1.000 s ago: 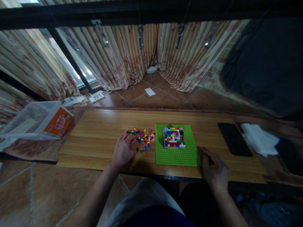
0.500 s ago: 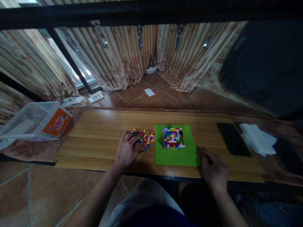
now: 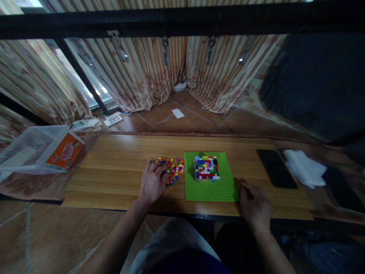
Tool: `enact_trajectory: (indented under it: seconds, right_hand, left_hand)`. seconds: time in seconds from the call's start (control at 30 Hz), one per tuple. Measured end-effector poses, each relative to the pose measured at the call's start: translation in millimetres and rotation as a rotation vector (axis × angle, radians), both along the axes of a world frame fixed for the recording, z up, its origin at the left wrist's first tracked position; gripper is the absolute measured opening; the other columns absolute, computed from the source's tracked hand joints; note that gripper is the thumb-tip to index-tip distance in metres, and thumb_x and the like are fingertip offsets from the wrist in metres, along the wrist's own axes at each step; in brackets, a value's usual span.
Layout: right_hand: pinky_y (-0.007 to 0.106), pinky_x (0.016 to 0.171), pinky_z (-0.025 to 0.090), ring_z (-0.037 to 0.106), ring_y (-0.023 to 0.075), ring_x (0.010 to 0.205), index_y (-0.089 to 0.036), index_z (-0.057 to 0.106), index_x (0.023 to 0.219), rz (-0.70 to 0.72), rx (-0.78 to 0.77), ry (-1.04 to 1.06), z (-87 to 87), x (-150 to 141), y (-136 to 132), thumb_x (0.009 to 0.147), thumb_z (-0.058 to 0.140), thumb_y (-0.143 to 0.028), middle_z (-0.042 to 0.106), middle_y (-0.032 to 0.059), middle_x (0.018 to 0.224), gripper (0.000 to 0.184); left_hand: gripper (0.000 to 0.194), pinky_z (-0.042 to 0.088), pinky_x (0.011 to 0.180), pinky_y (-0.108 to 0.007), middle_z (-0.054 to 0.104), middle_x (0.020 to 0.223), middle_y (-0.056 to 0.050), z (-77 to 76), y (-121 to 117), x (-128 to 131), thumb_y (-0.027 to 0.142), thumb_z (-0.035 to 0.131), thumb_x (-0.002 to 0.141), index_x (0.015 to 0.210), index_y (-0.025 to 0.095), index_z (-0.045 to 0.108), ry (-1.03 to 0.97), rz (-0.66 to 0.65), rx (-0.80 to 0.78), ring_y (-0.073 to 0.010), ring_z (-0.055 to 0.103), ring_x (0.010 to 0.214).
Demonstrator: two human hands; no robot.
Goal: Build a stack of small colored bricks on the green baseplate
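Note:
My left hand [image 3: 151,183] reaches into a loose pile of small coloured bricks [image 3: 178,166], fingers bent down and held together. Its fingertips are among the bricks, and what they hold, if anything, is hidden. My right hand [image 3: 254,205] rests by the near right corner of a green studded baseplate [image 3: 209,192], its fingers curled in and the thumb close to the index finger. Whatever might be inside that curl does not show. On the baseplate stands a squarish block built of many-coloured bricks [image 3: 207,168], its layers walled around the edge.
The wooden table [image 3: 114,160] carries a black phone-like slab [image 3: 276,168] on the right. Beyond it lies a white cloth or bag [image 3: 303,167]. At the left stands a clear plastic box [image 3: 37,148] with an orange label. A dark metal bar [image 3: 182,21] crosses above.
The whole view has shifted slightly, so the table appears a little lower and further left. Both hands keep nearly the same places beside the bricks and baseplate.

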State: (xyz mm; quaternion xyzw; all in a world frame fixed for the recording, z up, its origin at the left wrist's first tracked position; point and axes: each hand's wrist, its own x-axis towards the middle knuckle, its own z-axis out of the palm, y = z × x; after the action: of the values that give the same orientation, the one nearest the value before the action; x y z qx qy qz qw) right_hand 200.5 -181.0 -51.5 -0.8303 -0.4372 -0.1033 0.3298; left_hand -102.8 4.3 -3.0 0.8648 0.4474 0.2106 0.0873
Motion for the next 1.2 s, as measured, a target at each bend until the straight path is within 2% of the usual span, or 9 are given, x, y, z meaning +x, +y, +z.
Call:
enact_trajectory:
  seconds: [0.13,0.23,0.33,0.43,0.6,0.77,1.2]
  right_hand:
    - [0.032,0.072,0.050,0.066,0.0210,0.080,-0.018,0.072,0.091,0.022,0.013,0.018,-1.5,0.8,0.3,0.092,0.047,-0.044,0.071,0.0099,0.090,0.036]
    - [0.032,0.071,0.050,0.066,0.0210,0.079,-0.018,0.072,0.092,0.020,0.007,0.027,-2.2,0.9,0.7,0.092,0.046,-0.044,0.071,0.0097,0.089,0.037]
    - [0.033,0.072,0.050,0.066,0.0214,0.080,-0.018,0.072,0.093,0.020,-0.003,0.039,-2.2,0.6,1.0,0.093,0.044,-0.046,0.070,0.0096,0.090,0.039]
    - [0.033,0.071,0.050,0.066,0.0213,0.079,-0.018,0.071,0.094,0.014,-0.013,0.046,-1.5,-0.1,1.1,0.093,0.043,-0.047,0.070,0.0100,0.090,0.041]
    - [0.033,0.071,0.051,0.066,0.0217,0.080,-0.019,0.071,0.095,0.014,-0.022,0.029,-1.4,-0.4,1.3,0.094,0.042,-0.046,0.071,0.0101,0.091,0.040]
    - [0.033,0.072,0.051,0.066,0.0209,0.079,-0.019,0.071,0.094,0.042,0.021,0.033,-3.0,0.4,1.8,0.093,0.045,-0.042,0.071,0.0094,0.089,0.035]
    - [0.032,0.075,0.051,0.066,0.0206,0.083,-0.018,0.071,0.095,0.065,0.051,0.043,-2.8,-0.7,1.8,0.093,0.047,-0.038,0.070,0.0094,0.091,0.031]
  left_hand:
    - [0.013,0.050,0.092,-0.042,0.069,0.097,-0.008,3.0,1.2,-2.8,0.017,0.057,0.083,0.092,0.020,0.065,-0.069,0.034,-0.006,-0.0257,0.063,0.096]
    - [0.013,0.054,0.082,-0.036,0.070,0.093,-0.004,9.0,-1.8,-0.7,0.019,0.054,0.085,0.095,0.022,0.062,-0.186,0.049,-0.129,-0.0209,0.067,0.087]
    - [0.015,0.056,0.074,-0.030,0.071,0.093,-0.002,15.0,-8.9,11.9,0.019,0.054,0.086,0.098,0.022,0.062,-0.351,-0.016,-0.263,-0.0160,0.069,0.079]
    - [0.016,0.056,0.075,-0.027,0.072,0.092,-0.001,19.5,-16.3,31.8,0.015,0.053,0.085,0.096,0.021,0.064,-0.469,-0.081,-0.316,-0.0145,0.069,0.080]
    - [0.020,0.057,0.073,-0.028,0.074,0.089,-0.002,25.6,-18.1,61.0,0.012,0.054,0.084,0.092,0.022,0.069,-0.480,-0.139,-0.345,-0.0151,0.069,0.079]
    - [0.021,0.056,0.079,-0.030,0.075,0.089,0.000,30.6,-12.3,78.5,0.011,0.056,0.085,0.091,0.024,0.072,-0.459,-0.148,-0.318,-0.0157,0.069,0.082]
    - [0.014,0.058,0.071,-0.031,0.076,0.086,-0.002,21.3,-15.5,97.4,0.013,0.063,0.080,0.089,0.021,0.070,-0.499,0.012,-0.458,-0.0167,0.072,0.076]
